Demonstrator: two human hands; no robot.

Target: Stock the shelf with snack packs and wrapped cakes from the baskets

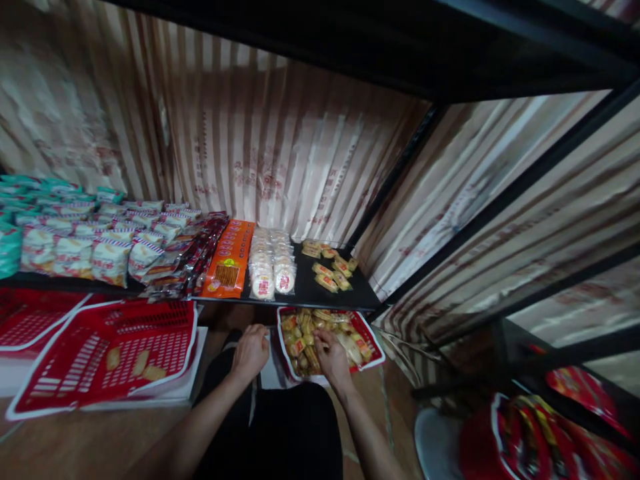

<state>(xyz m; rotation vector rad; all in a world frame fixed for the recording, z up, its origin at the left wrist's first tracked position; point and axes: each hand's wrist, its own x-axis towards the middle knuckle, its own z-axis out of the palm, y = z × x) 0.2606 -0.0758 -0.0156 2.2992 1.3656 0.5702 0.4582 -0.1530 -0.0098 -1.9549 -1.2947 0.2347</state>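
Note:
A red basket (373, 350) full of small yellow-wrapped snacks (305, 337) sits below the black shelf (360, 297). My right hand (331, 355) reaches into it with its fingers closed on some of the yellow packets. My left hand (250, 351) rests curled at the basket's left rim; whether it grips the rim I cannot make out. A few of the same yellow snacks (331, 265) lie on the shelf's right end.
The shelf carries round white cakes (273, 263), orange packs (230, 257), dark red packs (187, 263), red-and-white bags (95, 250) and teal bags (30, 193). Two red baskets (107, 353) lie at the lower left, one with a few packets. Black shelf posts (500, 213) and striped sheeting stand right.

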